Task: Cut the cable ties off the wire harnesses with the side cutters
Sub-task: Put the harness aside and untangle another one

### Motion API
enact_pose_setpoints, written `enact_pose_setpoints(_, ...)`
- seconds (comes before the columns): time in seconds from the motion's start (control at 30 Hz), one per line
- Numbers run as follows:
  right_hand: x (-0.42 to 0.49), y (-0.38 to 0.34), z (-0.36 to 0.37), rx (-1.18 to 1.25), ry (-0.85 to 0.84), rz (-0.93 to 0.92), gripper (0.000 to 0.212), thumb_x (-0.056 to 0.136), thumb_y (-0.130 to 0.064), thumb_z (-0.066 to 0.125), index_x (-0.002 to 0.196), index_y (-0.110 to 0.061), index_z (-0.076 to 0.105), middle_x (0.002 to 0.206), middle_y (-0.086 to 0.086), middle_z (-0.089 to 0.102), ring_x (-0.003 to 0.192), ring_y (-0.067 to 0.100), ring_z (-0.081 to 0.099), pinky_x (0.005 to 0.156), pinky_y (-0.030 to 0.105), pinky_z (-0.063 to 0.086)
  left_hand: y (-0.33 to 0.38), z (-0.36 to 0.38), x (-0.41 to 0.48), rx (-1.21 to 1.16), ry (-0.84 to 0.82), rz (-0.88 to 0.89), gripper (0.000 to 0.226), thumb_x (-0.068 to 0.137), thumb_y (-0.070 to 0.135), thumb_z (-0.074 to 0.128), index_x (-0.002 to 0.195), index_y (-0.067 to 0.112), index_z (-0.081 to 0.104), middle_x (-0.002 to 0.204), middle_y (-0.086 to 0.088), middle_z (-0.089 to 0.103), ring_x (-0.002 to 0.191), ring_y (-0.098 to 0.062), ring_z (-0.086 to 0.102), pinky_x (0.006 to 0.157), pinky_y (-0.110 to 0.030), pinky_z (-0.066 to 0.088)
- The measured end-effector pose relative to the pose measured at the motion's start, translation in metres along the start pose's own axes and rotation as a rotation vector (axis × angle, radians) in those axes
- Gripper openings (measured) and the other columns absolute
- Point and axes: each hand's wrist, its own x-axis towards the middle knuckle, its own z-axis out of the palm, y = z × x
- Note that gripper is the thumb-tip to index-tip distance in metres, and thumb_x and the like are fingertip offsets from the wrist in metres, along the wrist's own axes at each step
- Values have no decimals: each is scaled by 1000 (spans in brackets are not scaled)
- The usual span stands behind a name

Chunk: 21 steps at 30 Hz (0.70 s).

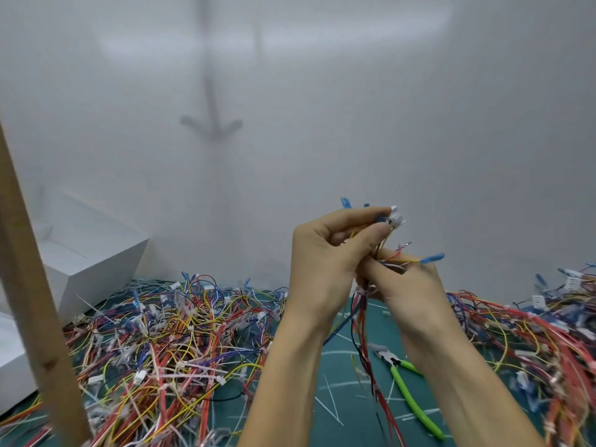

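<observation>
Holding one wire harness (361, 321) up in front of the pale wall, both hands are raised above the bench and pressed close together. The left hand (322, 262) has its fingers curled, with thumb and forefinger pinched on the top of the bundle just beside a white connector (396, 217). The right hand (411, 285) sits a little lower, touching the left, its fingers curled round the same wires. A blue terminal (432, 259) pokes out past the right hand's knuckles. The rest of the harness hangs down between the two wrists in a blurred streak of red and dark wire.

One pair of side cutters (400, 379), with bright green handles, lies flat on the green cutting mat (348, 391). It rests below the right forearm, clear of both hands, with the hanging wires ending just beside its head. Its handles are spread slightly apart.

By count, that makes two hands, one held harness and one tool. Two heaps of harnesses sit on the bench: a big pile (167, 343) to the left and a second pile (548, 333) to the right, each too tangled to count. Thin white cut ties (332, 401) lie scattered on the mat between them. Two white boxes (93, 250) stand at the far left behind one wooden post (35, 285).
</observation>
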Motion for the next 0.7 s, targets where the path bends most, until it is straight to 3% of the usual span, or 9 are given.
enact_pose_setpoints(0.1,2,0,-4,-31,61,-21,24,81,-22,73,64,-5,67,54,1,60,50,7,51,50,15,41,3,1,-1,113,-17,-7,28,83,-2,72,102,19,75,96,-5,76,89,-8,70,74,-21,54)
enact_pose_setpoints(0.2,7,0,-14,-12,191,-10,25,80,-20,78,56,-13,71,51,-2,62,46,5,54,48,12,42,10,-10,0,455,-29,87,31,83,9,74,111,23,69,112,2,68,104,-5,65,89,-25,54)
enact_pose_setpoints(0.27,11,-1,-21,77,233,31,23,81,-16,79,58,-15,76,54,-1,65,49,7,58,55,18,46,19,-26,-1,683,-80,65,27,81,16,76,106,24,68,105,6,66,97,-2,64,86,-21,53)
enact_pose_setpoints(0.37,14,-1,-29,182,240,125,19,81,-10,76,63,-8,75,56,3,64,51,13,61,65,32,47,29,-54,-5,841,-311,-223,17,79,25,79,95,26,72,87,9,72,78,-1,67,73,-17,52)
enact_pose_setpoints(0.47,16,-1,-34,241,281,219,8,82,-8,73,74,-5,73,55,1,63,46,11,58,58,27,45,31,-73,-10,966,-519,-419,10,80,31,79,83,22,78,65,9,70,58,0,58,59,-16,43)
enact_pose_setpoints(0.6,16,-4,-40,264,347,279,6,85,-8,71,80,-5,72,51,-3,63,40,8,56,39,14,40,32,-88,-12,1001,-479,-542,14,77,26,81,67,17,77,47,10,58,44,0,46,47,-12,35)
enact_pose_setpoints(0.7,17,-3,-42,256,367,295,6,87,-9,70,81,-7,71,51,-4,63,40,7,56,43,18,39,35,-93,-14,1022,-421,-544,12,75,26,82,68,17,78,53,7,66,46,-2,56,46,-10,37)
